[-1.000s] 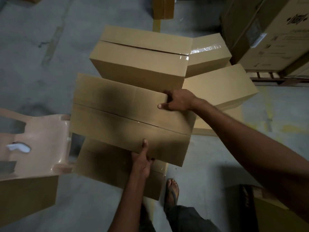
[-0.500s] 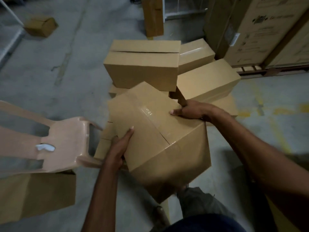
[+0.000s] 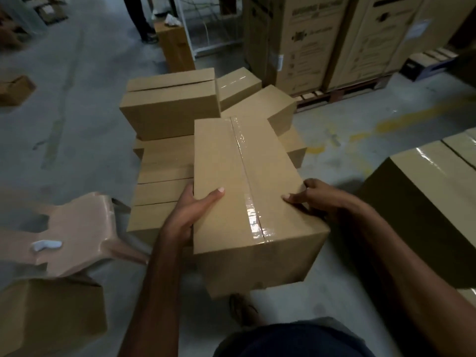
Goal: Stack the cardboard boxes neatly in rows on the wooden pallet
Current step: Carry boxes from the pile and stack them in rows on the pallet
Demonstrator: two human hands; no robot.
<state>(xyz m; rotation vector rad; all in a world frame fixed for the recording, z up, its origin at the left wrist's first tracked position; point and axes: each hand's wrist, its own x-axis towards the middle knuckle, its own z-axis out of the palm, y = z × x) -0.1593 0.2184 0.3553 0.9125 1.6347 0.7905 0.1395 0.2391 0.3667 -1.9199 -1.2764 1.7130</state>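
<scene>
A taped brown cardboard box (image 3: 244,191) is lifted in front of me, long axis pointing away, tape seam on top. My left hand (image 3: 192,212) grips its left side, thumb lying on the top face. My right hand (image 3: 313,199) holds the right side, fingertips on the top edge. Behind and below it lies a loose pile of similar boxes (image 3: 170,112) on the concrete floor. A wooden pallet (image 3: 342,92) at the back right carries tall printed cartons (image 3: 304,39).
A tan plastic chair (image 3: 77,228) stands at the left, over another box (image 3: 51,310). Taped boxes (image 3: 435,181) sit at the right edge. A person's legs (image 3: 140,19) and a tall narrow box (image 3: 175,47) are at the back. A small box (image 3: 15,90) lies far left.
The box has been lifted off the pile and turned so its long axis points away from me. My left hand moved to its left side, my right hand to its right side.
</scene>
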